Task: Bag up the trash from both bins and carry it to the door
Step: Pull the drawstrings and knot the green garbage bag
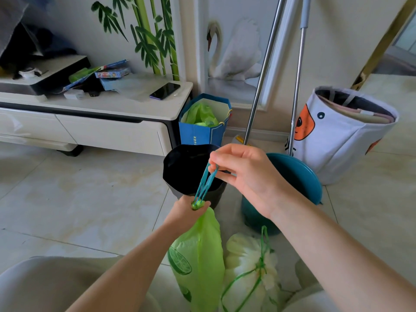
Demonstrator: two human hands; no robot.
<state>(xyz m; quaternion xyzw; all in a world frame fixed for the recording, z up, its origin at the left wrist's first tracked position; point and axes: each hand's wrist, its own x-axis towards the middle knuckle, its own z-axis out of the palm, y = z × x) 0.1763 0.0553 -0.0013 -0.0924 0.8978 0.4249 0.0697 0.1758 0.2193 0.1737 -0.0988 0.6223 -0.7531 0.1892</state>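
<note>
The left hand (191, 210) squeezes the green bag (198, 255) neck by the black bin (191, 170); the right hand (243, 174) pinches the strings (206, 183) up, to close it.

Two bins stood mid-floor: one bin (191, 170) left, other bin (295, 176) right, near each other. Left hand (189, 210) gripped the neck of a trash bag (198, 255) just near of the left bin; right hand (245, 174) pinched its drawstring (206, 181) above and right. A second tied bag (249, 266) lay on the floor right of the first, touching it. Far left, a bench (94, 109) carried a phone (165, 91) and boxes (112, 74). A paper bag (204, 122) stood at the bench's right end, behind the left bin. Two poles (279, 86) leaned on the far wall. A fabric basket (342, 136) sat far right.
</note>
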